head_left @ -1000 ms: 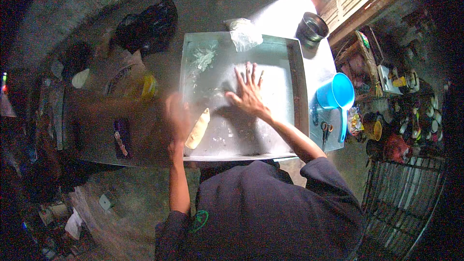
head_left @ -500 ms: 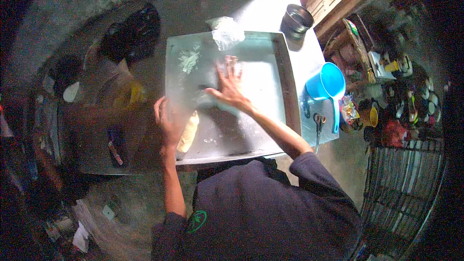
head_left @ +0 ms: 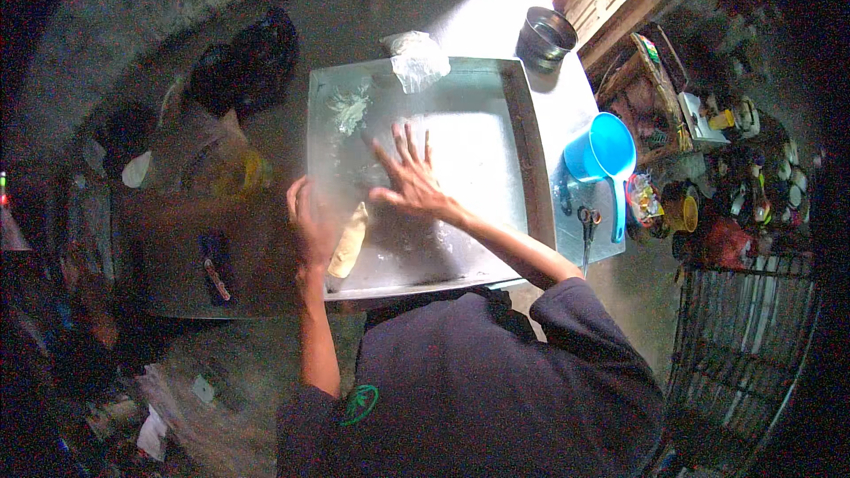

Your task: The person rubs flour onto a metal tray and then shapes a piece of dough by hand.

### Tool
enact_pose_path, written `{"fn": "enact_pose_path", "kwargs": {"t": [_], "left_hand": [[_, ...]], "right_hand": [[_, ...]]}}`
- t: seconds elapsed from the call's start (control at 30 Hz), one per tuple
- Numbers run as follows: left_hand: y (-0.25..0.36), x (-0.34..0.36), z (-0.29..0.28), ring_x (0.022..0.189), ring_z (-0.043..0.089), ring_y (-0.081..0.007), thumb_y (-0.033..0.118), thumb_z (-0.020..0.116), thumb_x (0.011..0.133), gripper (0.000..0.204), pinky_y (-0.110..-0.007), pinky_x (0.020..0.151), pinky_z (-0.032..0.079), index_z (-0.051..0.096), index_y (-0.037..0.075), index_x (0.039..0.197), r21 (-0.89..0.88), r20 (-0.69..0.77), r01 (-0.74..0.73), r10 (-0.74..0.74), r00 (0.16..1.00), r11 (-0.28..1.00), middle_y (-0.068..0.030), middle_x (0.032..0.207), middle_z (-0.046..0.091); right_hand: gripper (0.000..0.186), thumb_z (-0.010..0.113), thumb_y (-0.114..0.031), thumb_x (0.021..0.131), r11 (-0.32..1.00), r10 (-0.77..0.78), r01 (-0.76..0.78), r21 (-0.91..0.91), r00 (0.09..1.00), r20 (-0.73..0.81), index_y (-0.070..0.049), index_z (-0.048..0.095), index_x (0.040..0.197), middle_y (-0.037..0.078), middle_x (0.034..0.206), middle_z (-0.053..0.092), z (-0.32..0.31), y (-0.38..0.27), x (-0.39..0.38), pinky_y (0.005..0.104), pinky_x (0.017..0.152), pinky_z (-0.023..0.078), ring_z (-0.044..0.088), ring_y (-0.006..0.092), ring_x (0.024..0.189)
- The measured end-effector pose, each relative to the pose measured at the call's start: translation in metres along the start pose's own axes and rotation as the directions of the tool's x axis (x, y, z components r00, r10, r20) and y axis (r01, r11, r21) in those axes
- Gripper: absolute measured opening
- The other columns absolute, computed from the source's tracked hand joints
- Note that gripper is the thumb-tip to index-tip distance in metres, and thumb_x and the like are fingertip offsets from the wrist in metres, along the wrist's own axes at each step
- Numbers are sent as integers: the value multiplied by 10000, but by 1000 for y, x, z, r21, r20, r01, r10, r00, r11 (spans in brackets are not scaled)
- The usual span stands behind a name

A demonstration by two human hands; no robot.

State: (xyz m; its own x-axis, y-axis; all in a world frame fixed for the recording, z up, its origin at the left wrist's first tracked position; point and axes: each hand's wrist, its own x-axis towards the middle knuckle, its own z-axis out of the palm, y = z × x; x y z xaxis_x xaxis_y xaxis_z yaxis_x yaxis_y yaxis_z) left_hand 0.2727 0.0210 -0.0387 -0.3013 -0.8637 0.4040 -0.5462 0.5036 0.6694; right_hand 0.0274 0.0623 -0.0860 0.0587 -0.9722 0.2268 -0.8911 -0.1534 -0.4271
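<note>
A shallow metal tray (head_left: 538, 177) with raised sides lies on the table in front of me. My right hand (head_left: 410, 179) is flat over the tray's middle, its fingers spread and nothing in them. At the tray's left side, my left hand (head_left: 310, 223) has its fingers bent around the rim. Right beside that hand, inside the tray, lies a pale, long roll of what looks like dough (head_left: 349, 243). A small heap of white powder (head_left: 348, 110) sits in the far left corner, with fainter smears of it nearer me.
A clear plastic bag (head_left: 418, 60) with pale contents rests over the far rim. Rightward stand a dark round pan (head_left: 545, 39), a blue dipper (head_left: 602, 150) and scissors (head_left: 588, 228). A black plastic bag (head_left: 243, 66) lies at far left; a cluttered shelf (head_left: 651, 93) is at right.
My right hand has moved a little toward me across the tray, its fingers spread. My left hand stays at the left rim, and the roll lies in the same place.
</note>
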Motion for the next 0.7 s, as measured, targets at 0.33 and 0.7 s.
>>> {"fn": "enact_pose_path", "kwargs": {"t": [0.33,0.7], "left_hand": [[7,2,2,1282,482,-339,104,579,937,318,-461,1114,361,583,32,1246,-42,-29,0,-1,1000,999,-156,1342,527],[0,-3,0,1280,486,-329,129,587,941,328,-458,1120,356,586,35,1255,-6,-32,47,-47,998,999,-150,1347,530]], "right_hand": [[1044,417,-830,848,982,188,-186,42,981,-48,-156,162,1603,273,1631,-69,-19,24,17,665,1138,-136,-161,439,1499],[1046,464,-812,834,979,206,-206,10,973,-101,-155,186,1599,322,1616,33,-27,29,-4,689,1143,-83,-69,488,1501]]}}
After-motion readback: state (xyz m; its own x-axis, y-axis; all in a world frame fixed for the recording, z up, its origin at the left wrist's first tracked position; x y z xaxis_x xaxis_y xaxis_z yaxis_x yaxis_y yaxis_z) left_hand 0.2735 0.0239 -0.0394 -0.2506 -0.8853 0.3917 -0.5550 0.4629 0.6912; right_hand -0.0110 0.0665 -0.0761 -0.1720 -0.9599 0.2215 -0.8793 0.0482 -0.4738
